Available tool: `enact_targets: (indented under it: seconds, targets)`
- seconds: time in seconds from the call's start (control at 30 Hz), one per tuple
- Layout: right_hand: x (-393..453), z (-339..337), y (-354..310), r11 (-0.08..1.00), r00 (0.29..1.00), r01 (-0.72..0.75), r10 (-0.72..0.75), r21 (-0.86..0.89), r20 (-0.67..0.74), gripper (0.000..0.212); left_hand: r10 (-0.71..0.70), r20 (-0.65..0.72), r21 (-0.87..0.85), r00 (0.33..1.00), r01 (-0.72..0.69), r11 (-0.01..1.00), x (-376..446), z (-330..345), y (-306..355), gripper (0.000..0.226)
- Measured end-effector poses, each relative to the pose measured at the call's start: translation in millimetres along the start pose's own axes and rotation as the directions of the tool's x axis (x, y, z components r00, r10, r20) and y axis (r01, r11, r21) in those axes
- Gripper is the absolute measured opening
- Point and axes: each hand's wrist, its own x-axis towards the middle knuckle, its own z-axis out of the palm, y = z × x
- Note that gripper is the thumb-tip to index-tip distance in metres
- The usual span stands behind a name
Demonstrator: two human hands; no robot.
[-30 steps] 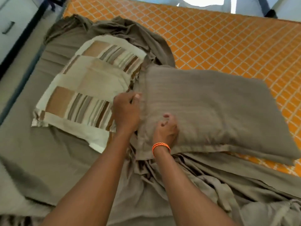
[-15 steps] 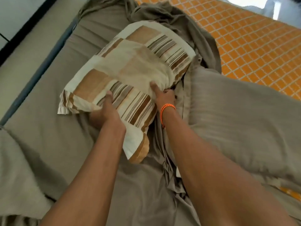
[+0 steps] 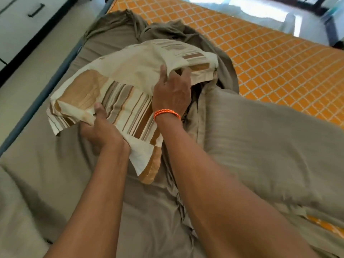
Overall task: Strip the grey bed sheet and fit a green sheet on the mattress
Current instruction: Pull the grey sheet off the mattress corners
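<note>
Head view: both hands [image 3: 135, 110] apparently grip striped pillow [image 3: 119, 84].

1. Pillow [image 3: 119, 86]: cream, with tan blocks and brown stripes.
2. Bed sheet [image 3: 61, 174]: plain grey-brown (the second pillow [image 3: 264, 146] matches it).
3. Mattress [image 3: 270, 58]: orange, white lattice.
4. Wristband [image 3: 167, 113]: orange.

White drawer unit [image 3: 20, 25] at left, bright window light [image 3: 260, 8] beyond
</note>
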Motion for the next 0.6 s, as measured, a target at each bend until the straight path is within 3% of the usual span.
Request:
enact_targets:
  seconds: [0.1,0.23,0.37,0.5,0.6]
  targets:
    - [13,-28,8,0.986,0.988,0.124,-0.112,0.115,-0.104,0.045,0.028,0.046,-0.114,0.999,-0.022,0.993,-20,11,-11,0.034]
    - [33,-75,30,0.974,0.972,0.129,-0.087,0.188,-0.22,0.035,0.052,0.154,-0.136,0.987,-0.031,0.99,-64,25,-29,0.016]
    - [52,-137,76,0.961,0.946,0.124,-0.041,0.245,-0.32,0.03,0.044,0.289,-0.135,0.956,-0.005,0.991,-121,43,-45,0.029]
    - [62,-213,131,0.965,0.926,0.129,-0.035,0.228,-0.377,0.031,0.03,0.44,-0.037,0.897,-0.016,0.999,-183,63,-61,0.022]
    - [54,-270,186,0.988,0.888,0.061,0.012,0.144,-0.46,0.035,-0.021,0.572,0.108,0.82,-0.049,0.993,-227,73,-83,0.032]
